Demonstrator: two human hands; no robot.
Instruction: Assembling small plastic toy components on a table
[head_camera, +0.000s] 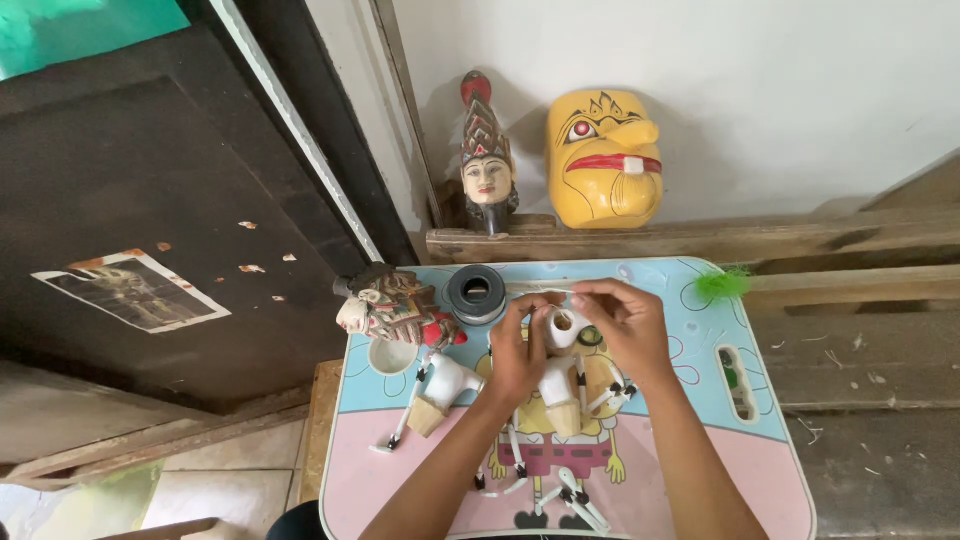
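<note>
Both forearms reach up from the bottom edge over a small cartoon-printed table (760, 440). Left hand (517, 352) closes on the white, unpainted puppet (560, 385) lying mid-table, while right hand (628, 325) pinches a thin thread (545, 290) above its head. A painted puppet (395, 310) lies just left, a tape roll (475, 292) behind.

Table (700, 440): I see pale blue on its far half, pink on the near half, with a yellow cartoon figure printed in the middle.
Mask (603, 158): I read it as yellow, with red lips and dark brow lines.
Carved head (487, 165): pale face, red and dark patterned crown.
Puppet body (447, 385): white with a tan base.
Feather (722, 284): bright green.
Tape roll (475, 293): dark grey.
</note>
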